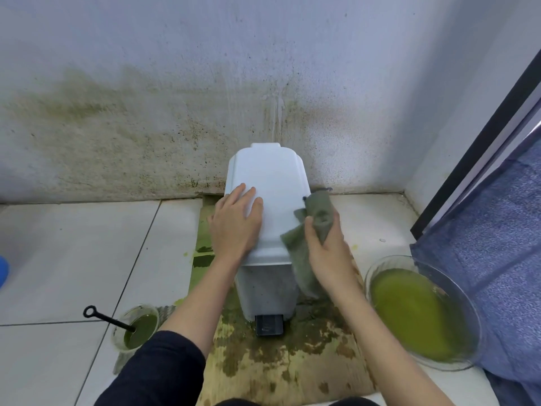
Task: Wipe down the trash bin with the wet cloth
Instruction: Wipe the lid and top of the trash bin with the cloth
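step in hand: wiping the right edge of the lid of the trash bin (270, 200), judged from where the cloth sits; the front wall below looks speckled and not yet cleaned
bin place: centre of the frame, back against the stained wall (146, 127), standing on a blotched cardboard sheet (281, 364)
left hand (235, 219): fingers straight and flat, pressing down on the left half of the lid; holds nothing
right hand (328, 250): fingers curled round the wet cloth (310, 230), bunched at the lid's right edge, a tail hanging down the bin's side
doing it well: keep the flat hand bearing down so the light bin does not slide or tip; draw the cloth in long overlapping strokes along the rim, then down the walls; refold to a fresh face, since the cloth looks soiled
materials: bin is smooth pale plastic, lid softly rounded with stepped corners, dark foot pedal (269, 325) at the base; cloth is limp grey-green fabric
nearby: clear glass bowl (465, 300) of green liquid at lower right; small cup (137, 326) of green liquid with a dark stick at lower left; glossy white floor tiles (73, 259)
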### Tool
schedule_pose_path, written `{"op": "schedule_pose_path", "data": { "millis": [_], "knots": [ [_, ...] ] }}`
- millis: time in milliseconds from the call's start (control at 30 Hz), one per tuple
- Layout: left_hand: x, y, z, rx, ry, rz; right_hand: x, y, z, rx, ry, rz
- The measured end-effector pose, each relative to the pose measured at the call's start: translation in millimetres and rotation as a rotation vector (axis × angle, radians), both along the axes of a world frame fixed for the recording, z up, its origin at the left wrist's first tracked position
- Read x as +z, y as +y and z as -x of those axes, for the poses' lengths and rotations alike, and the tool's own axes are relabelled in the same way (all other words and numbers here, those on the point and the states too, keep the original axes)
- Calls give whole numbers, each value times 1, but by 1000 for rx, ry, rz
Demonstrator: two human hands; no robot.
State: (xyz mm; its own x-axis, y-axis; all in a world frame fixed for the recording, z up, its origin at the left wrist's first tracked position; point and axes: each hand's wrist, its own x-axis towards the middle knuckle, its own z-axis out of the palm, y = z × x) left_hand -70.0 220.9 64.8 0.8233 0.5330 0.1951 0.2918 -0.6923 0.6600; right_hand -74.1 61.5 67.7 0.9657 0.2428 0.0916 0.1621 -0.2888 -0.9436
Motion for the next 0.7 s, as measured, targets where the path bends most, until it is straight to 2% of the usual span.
{"op": "schedule_pose_path", "data": {
  "millis": [167,233,300,367,433,533,567,600,700],
  "knots": [
    [-5,6,-3,-5,-100,176,-11,42,7,159,-567,611],
    [-5,11,-6,6,-145,272,-4,51,-7,165,-589,715],
    [-5,11,-5,-14,-141,218,2,52,-25,158,-510,772],
    [-5,10,-4,-37,-115,124,9,48,-50,142,-385,746],
    [-5,10,-3,-42,-102,100,8,40,-86,152,-199,628],
    [-6,12,-2,-49,-77,74,0,37,-116,-6,230,136],
    [-6,12,-2,-48,-75,71,-3,35,-112,-53,311,13],
    [-7,13,-2,-47,-76,70,-6,32,-99,-56,327,-53],
    [-8,20,-1,-65,-80,55,-10,26,-47,66,87,-12]
  ]
}}
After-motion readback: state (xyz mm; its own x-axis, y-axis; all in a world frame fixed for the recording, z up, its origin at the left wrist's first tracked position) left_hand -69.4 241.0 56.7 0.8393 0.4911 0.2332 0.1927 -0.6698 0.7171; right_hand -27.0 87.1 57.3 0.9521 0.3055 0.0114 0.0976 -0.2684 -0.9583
